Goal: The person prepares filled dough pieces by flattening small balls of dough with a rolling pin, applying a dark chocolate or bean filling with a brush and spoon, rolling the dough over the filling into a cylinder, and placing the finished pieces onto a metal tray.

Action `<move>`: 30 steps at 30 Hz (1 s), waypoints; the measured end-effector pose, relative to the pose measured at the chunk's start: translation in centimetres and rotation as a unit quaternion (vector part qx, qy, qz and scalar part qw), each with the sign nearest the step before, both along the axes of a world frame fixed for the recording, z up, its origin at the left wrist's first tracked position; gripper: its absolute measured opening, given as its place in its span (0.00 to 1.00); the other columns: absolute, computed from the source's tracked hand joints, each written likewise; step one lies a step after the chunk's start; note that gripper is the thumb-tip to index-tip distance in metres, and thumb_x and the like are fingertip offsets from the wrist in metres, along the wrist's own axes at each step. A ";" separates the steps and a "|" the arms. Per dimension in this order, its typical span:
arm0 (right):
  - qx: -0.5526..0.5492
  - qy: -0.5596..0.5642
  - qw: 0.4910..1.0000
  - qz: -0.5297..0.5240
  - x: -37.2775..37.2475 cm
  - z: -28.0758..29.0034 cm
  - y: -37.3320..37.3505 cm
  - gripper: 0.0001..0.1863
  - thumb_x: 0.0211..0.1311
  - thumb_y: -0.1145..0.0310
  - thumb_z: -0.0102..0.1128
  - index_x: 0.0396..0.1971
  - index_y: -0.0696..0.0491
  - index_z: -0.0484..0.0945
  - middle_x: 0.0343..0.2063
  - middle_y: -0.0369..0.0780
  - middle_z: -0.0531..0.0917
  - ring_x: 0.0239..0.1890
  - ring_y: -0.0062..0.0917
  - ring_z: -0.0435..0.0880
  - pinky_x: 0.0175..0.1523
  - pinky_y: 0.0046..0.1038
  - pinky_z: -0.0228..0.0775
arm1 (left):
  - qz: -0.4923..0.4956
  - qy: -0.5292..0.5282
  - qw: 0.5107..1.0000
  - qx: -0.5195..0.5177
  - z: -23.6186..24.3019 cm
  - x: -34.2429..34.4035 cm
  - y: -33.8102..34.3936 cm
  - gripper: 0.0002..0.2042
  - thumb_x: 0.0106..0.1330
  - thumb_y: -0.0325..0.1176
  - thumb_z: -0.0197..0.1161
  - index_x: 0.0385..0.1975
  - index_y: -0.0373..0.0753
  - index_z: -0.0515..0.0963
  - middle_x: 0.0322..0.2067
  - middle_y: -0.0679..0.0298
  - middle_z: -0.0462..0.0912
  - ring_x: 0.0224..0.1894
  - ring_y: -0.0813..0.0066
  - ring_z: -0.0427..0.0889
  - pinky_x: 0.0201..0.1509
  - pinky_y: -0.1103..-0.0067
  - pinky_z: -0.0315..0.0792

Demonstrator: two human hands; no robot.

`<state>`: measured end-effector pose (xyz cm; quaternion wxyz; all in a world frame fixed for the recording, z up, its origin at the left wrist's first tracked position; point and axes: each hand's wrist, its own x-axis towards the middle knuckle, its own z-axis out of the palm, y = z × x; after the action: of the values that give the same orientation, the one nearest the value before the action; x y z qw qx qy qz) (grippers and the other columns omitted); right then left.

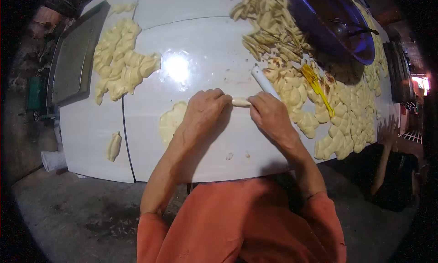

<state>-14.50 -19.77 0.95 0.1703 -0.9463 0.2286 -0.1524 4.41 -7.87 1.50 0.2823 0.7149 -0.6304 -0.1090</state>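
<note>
A small pale dough roll (241,102) stretches between my two hands just over the white tabletop. Its left end is pinched in the fingers of my left hand (204,110), and my right hand (272,116) closes on the other end. Beside my left wrist lies a flat piece of dough (169,123), partly covered by the forearm. A white rolling pin (263,79) rests just beyond my right hand, its near end hidden behind that hand. Two small dough scraps (229,156) sit on the table between my forearms.
Many flattened dough pieces (349,121) spread across the right, with a yellow brush-like tool (318,87) on them. Behind stand a purple basin (370,53) holding brown contents and a heap of dough strips (269,23). Leftward are lumpy dough pieces (119,62), a lone roll (114,146) and a metal tray (75,58).
</note>
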 end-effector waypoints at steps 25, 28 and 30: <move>0.051 -0.059 0.985 0.155 1.5 0.9 11.4 0.13 0.59 0.67 0.73 0.43 0.52 0.84 0.40 0.39 0.82 0.36 0.33 0.84 0.41 0.34 0.75 | 0.148 -0.033 0.988 -0.036 -0.5 0.6 20.7 0.12 0.53 0.34 0.80 0.36 0.45 0.86 0.34 0.66 0.86 0.34 0.67 0.86 0.35 0.74 0.77; 0.069 -0.043 0.984 0.156 4.6 1.0 13.9 0.13 0.60 0.69 0.72 0.44 0.52 0.84 0.41 0.39 0.83 0.37 0.33 0.85 0.39 0.34 0.76 | 0.120 -0.015 0.991 -0.055 0.5 2.4 20.8 0.12 0.53 0.38 0.80 0.35 0.46 0.86 0.33 0.69 0.85 0.32 0.67 0.85 0.34 0.73 0.75; 0.073 -0.036 0.985 0.153 6.6 1.3 14.0 0.13 0.59 0.70 0.72 0.44 0.51 0.84 0.41 0.39 0.83 0.38 0.33 0.85 0.39 0.34 0.77 | 0.139 -0.016 0.987 -0.079 -0.5 2.6 20.5 0.12 0.56 0.45 0.77 0.32 0.47 0.84 0.30 0.70 0.83 0.29 0.69 0.82 0.32 0.72 0.70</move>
<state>-7.91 -5.73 2.25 0.2682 -0.9490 0.0856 -0.1417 6.97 12.59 0.96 0.3401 0.7725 -0.5362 -0.0069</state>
